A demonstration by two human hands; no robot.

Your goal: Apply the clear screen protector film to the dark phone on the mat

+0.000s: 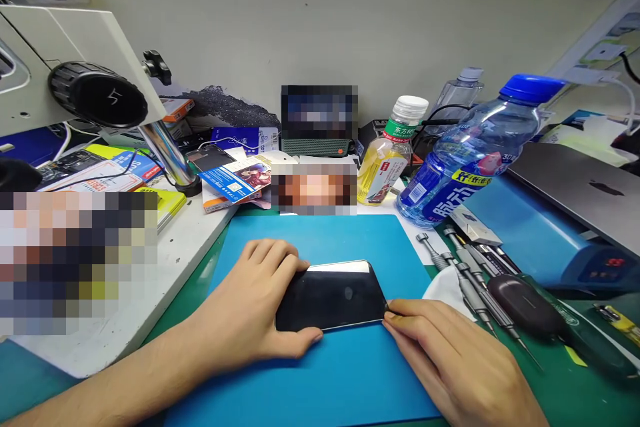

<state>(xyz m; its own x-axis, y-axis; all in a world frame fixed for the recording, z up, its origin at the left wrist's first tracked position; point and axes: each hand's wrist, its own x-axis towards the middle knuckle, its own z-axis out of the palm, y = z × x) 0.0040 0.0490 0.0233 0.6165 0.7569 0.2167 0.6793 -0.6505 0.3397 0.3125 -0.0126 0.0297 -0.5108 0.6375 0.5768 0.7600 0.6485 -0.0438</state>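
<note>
A smartphone (330, 300) with a black, glossy screen lies face up on a blue mat (350, 373). Its screen reflects a white patch along the far edge and a small round smudge near the right. My left hand (265, 307) grips the phone's left end, fingers over the far edge and thumb along the near edge. At the near right corner, the thumb and fingertips of my right hand (440, 347) are pinched together and touch the phone's edge. Anything small between those fingertips is hidden.
Two drink bottles, one yellow (383, 160) and one blue-capped (465, 153), stand behind the mat. Screwdrivers (475, 273) and a dark oval case (525, 307) lie to the right, near a laptop (590, 180). On the left stands a microscope post (167, 153) on a white base (170, 267).
</note>
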